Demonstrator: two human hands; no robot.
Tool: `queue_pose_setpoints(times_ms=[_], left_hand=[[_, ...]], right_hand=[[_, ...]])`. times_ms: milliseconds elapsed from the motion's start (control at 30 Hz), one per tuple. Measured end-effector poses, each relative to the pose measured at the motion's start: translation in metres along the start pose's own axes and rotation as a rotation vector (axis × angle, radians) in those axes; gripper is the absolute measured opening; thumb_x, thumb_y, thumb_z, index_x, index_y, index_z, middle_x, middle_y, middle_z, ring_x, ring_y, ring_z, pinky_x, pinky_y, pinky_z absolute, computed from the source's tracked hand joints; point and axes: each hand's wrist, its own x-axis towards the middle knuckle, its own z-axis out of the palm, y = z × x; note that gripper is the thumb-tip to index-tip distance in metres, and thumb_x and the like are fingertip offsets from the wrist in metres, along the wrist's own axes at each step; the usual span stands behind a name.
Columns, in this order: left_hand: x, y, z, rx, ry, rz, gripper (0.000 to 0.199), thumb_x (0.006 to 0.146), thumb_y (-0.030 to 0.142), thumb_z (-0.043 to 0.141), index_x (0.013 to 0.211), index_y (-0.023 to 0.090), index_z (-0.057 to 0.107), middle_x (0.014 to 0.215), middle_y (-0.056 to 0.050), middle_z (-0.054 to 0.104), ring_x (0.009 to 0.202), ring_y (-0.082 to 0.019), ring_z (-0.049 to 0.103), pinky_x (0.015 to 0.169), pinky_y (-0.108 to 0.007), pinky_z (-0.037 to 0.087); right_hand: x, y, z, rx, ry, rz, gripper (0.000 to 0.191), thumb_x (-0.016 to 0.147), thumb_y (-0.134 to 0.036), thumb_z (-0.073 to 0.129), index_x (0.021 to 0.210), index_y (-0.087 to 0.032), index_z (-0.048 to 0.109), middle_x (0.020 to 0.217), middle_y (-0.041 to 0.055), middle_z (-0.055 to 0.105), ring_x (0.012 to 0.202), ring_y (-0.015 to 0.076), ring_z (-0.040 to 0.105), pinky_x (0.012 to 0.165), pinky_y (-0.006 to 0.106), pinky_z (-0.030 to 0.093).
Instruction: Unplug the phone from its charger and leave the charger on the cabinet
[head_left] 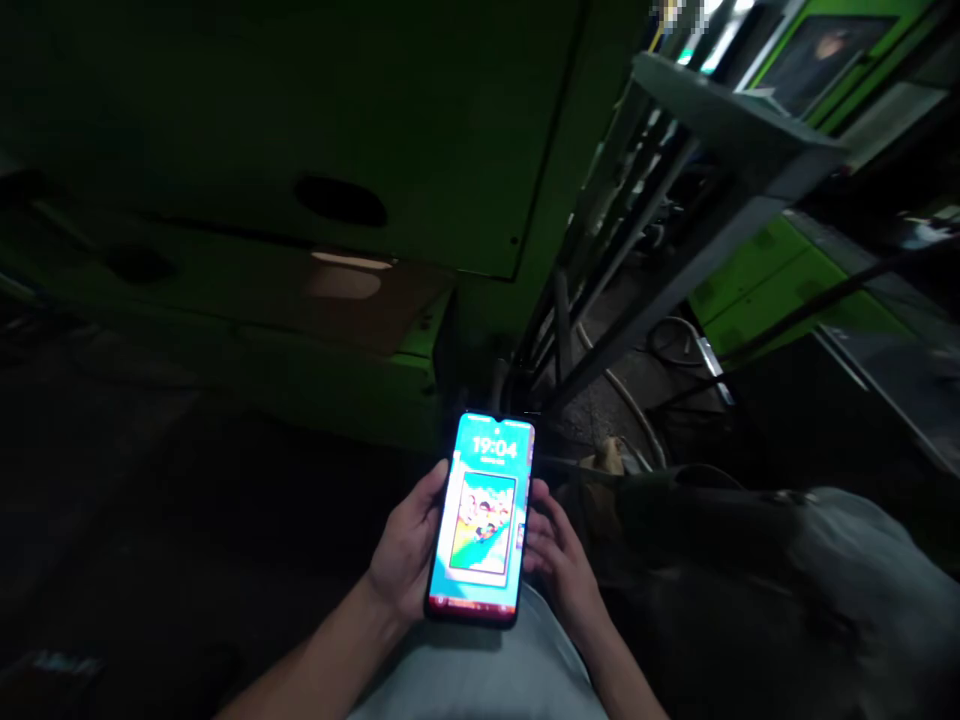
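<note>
A phone point(484, 520) with its screen lit, showing 19:04 above a colourful picture, is held upright in front of my body. On its left side my left hand point(409, 545) grips the edge, with the thumb along the side and the other fingers hidden behind it. The right edge rests against the curled fingers of my right hand point(559, 550), which also holds the phone. Light-coloured clothing point(487, 670) shows below the phone.
A large green machine panel point(262, 100) fills the upper left. Metal framework point(652, 270) rises at the right, beside hoses point(626, 395) on the floor and a green cabinet point(787, 290). Dark bulky shapes and a pale bag-like thing point(870, 540) lie at the lower right.
</note>
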Motion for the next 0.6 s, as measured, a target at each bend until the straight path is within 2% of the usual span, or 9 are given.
queue_pose_setpoints(times_ms=[167, 300, 433, 600], left_hand=[[-0.025, 0.028, -0.005, 0.018, -0.005, 0.146, 0.062, 0.104, 0.051, 0.044, 0.145, 0.005, 0.054, 0.144, -0.022, 0.059, 0.120, -0.031, 0.067, 0.100, -0.045, 0.058], [-0.041, 0.041, -0.010, 0.026, 0.008, 0.217, 0.062, 0.105, 0.051, 0.039, 0.145, 0.006, 0.054, 0.144, -0.021, 0.059, 0.120, -0.031, 0.067, 0.101, -0.044, 0.058], [-0.056, 0.045, -0.014, 0.036, 0.034, 0.286, 0.063, 0.106, 0.053, 0.037, 0.147, 0.007, 0.052, 0.145, -0.021, 0.059, 0.120, -0.032, 0.067, 0.099, -0.045, 0.059], [-0.070, 0.040, -0.013, 0.027, 0.072, 0.376, 0.065, 0.106, 0.054, 0.034, 0.150, 0.009, 0.048, 0.146, -0.021, 0.058, 0.118, -0.031, 0.067, 0.098, -0.047, 0.059]], right_hand=[[0.030, 0.023, 0.029, -0.117, 0.008, 0.069, 0.082, 0.074, -0.042, 0.082, 0.147, -0.027, 0.047, 0.121, 0.0077, 0.068, 0.109, 0.0247, 0.065, 0.084, 0.034, 0.054], [0.044, 0.034, 0.042, -0.172, -0.009, 0.097, 0.086, 0.071, -0.041, 0.082, 0.146, -0.022, 0.046, 0.113, 0.0071, 0.068, 0.103, 0.0225, 0.064, 0.079, 0.031, 0.052], [0.056, 0.047, 0.049, -0.215, -0.068, 0.123, 0.084, 0.070, -0.040, 0.081, 0.144, -0.020, 0.047, 0.106, 0.0052, 0.068, 0.096, 0.0205, 0.064, 0.076, 0.030, 0.050], [0.063, 0.055, 0.056, -0.300, -0.154, 0.118, 0.083, 0.067, -0.042, 0.083, 0.140, -0.018, 0.053, 0.099, 0.0052, 0.070, 0.088, 0.0209, 0.064, 0.070, 0.030, 0.048]])
